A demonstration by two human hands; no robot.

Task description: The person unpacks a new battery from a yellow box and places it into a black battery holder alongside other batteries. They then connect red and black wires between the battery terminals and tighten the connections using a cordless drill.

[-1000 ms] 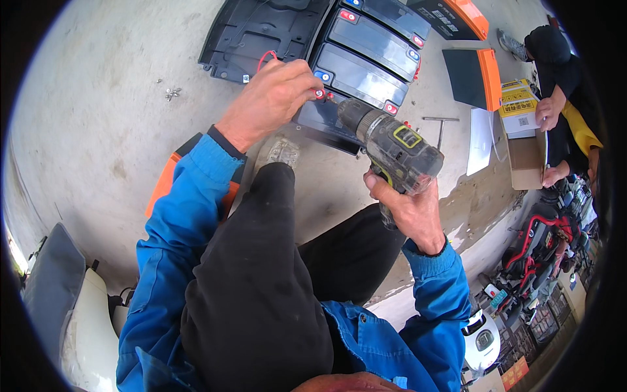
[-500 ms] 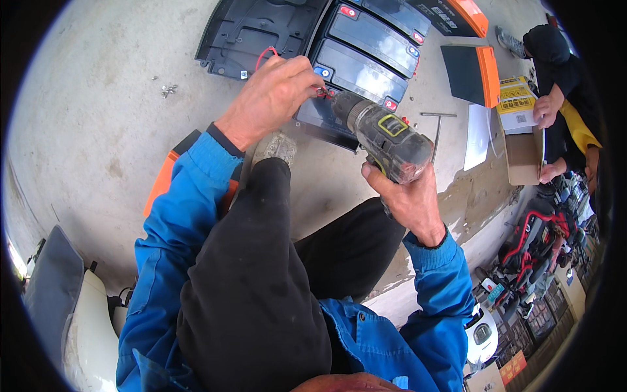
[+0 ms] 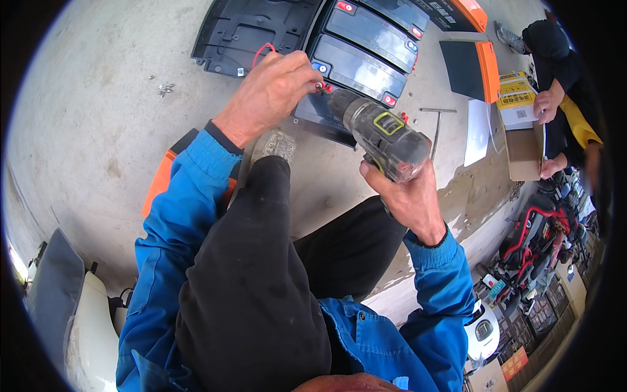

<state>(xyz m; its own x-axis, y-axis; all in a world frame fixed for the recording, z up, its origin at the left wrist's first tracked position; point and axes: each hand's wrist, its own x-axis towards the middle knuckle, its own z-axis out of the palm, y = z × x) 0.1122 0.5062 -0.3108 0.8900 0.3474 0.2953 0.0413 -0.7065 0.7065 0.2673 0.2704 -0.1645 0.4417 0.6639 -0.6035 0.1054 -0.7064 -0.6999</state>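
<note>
My right hand [image 3: 413, 201] is wrapped round the grip of a dark cordless drill [image 3: 390, 134] with a yellow-green outline on its housing. The chuck points up and left, at the near battery's red terminal [image 3: 326, 88]. My left hand [image 3: 269, 90] is closed, its fingertips pinching the end of a red cable [image 3: 262, 49] beside that terminal. The cable loops out behind this hand; the drill's tip and the exact contact are too small to make out. Several black batteries [image 3: 359, 65] with red and blue terminal corners lie side by side in a black case.
An open black plastic cover [image 3: 258, 32] adjoins the case. Loose bolts [image 3: 166, 89] lie on the concrete at left, a T-handle wrench [image 3: 437, 124] at right. Orange-and-black boxes [image 3: 471, 68] stand beyond it. Another person holds an open carton [image 3: 526, 150]; motorbikes [image 3: 535, 228] are parked behind.
The batteries and case sit slightly higher and further left in view. My hands, the drill and the cable keep nearly the same positions.
</note>
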